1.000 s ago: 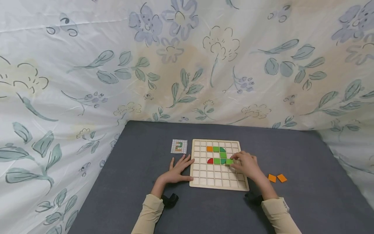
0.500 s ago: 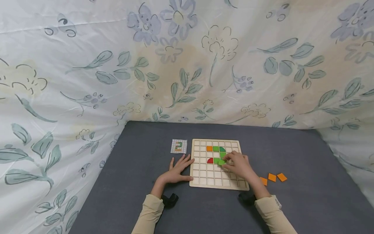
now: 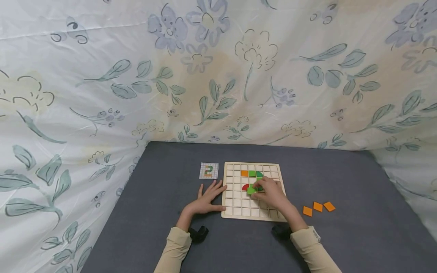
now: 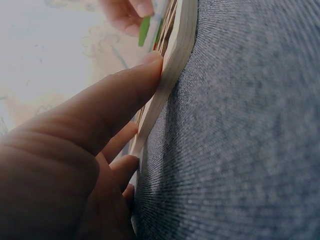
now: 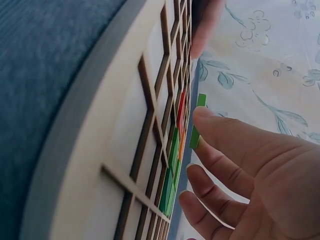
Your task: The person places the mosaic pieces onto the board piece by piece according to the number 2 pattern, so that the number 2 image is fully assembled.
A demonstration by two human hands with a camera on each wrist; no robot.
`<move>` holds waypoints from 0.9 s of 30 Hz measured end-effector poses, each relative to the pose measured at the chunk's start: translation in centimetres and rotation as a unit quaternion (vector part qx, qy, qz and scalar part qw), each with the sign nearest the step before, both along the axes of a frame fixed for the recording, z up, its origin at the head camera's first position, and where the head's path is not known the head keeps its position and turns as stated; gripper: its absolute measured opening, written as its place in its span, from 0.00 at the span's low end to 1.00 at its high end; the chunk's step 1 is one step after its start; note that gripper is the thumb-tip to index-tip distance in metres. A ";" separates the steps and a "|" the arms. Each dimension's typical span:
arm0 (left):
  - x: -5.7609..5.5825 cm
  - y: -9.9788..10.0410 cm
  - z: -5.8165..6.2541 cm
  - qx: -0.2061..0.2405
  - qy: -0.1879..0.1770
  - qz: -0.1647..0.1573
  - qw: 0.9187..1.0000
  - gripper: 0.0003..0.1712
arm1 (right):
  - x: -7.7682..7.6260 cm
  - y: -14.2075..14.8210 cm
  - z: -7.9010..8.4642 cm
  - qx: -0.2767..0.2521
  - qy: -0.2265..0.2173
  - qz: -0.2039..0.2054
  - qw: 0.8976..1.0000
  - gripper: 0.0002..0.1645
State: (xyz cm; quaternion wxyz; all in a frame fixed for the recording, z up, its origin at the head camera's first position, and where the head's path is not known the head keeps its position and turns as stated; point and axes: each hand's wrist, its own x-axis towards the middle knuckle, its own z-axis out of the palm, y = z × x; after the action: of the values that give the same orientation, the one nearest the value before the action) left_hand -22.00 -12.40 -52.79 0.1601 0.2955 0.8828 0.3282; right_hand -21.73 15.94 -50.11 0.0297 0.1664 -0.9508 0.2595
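Note:
My right hand (image 3: 272,192) pinches a green square tile (image 3: 250,190) between thumb and fingers, over the wooden grid board (image 3: 235,212). In the right wrist view the green tile (image 5: 198,122) stands clear of the board's surface. Below it in the grid lie a red quarter-round tile (image 3: 245,187) and green pieces, partly hidden by the hand. Farther back sit an orange square (image 3: 244,173), a green square (image 3: 252,173) and a dark green rounded piece (image 3: 260,174). My left hand (image 3: 203,201) lies with fingers spread, its fingertips touching the board's left edge.
A small printed card (image 3: 209,171) with a coloured grid pattern lies left of the board. Several loose orange tiles (image 3: 318,206) rest on the dark grey cloth to the right. Floral fabric (image 3: 218,76) hangs behind the table.
My right hand has moved left across the board with the green tile, from the right columns toward the red piece. A third orange tile has come into view. My left hand stays put.

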 end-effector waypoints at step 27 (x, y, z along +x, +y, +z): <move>0.1 0.1 0.1 -0.001 0.001 0.003 1.000 0.44 | 0.0 -1.8 -0.3 0.021 -0.009 0.010 1.000 0.15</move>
State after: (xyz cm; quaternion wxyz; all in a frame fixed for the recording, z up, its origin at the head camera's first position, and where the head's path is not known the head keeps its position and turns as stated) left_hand -21.93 -12.34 -52.67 0.1588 0.2933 0.8842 0.3270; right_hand -21.75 14.11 -50.38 0.0150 0.1740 -0.9546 0.2413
